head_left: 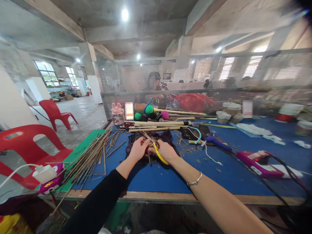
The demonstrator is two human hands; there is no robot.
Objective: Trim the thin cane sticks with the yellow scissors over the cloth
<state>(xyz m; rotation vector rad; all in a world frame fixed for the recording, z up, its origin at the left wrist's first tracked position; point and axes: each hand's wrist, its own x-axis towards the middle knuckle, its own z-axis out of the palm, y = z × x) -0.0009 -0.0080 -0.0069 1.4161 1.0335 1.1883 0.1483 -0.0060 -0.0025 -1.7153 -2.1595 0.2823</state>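
My right hand (164,151) is wrapped round the yellow-handled scissors (159,154), whose blades point up and to the left over the dark cloth (172,138). Close beside the blades, my left hand (138,148) is closed in a pinch; what lies between its fingers is too small to make out. A short dark stick-like piece (149,158) shows below and between the hands. Small brown scraps lie on the cloth under them. To the left, a large bundle of thin brown twigs (91,159) spreads across the table.
The blue table (156,183) has a perforated metal screen (136,74) behind it. Pale rods (158,128), yarn balls (165,114) and a pink bottle (118,113) sit at the back. A blue glue gun (219,143) and a purple power strip (259,165) are at right. Red chairs (36,143) stand left.
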